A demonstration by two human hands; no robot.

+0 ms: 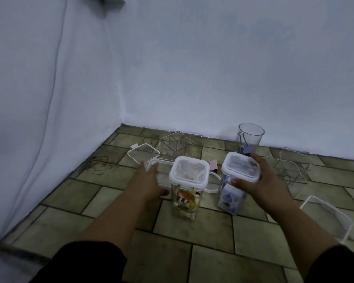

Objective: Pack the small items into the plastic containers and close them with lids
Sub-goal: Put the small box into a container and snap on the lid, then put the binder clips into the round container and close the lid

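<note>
Head view: two lidded containers [185,201]. Right hand [260,180] grips right container [230,198]; left hand [146,180] grip unclear.

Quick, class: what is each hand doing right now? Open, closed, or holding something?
Left hand: on the flat lid; whether it grips it cannot be told.
Right hand: grips the lidded container.

So, two lidded containers are being kept side by side mid-floor [213,231]. The right container [231,198] is being held by the right hand [260,178], and the low tub [161,163] just left of the left container [185,201] is being touched by the left hand [149,180]. Behind them, a round cup [250,135] with a clip [246,150] inside is being kept by the wall [213,78], with an open tub [176,144] left of it.
</note>
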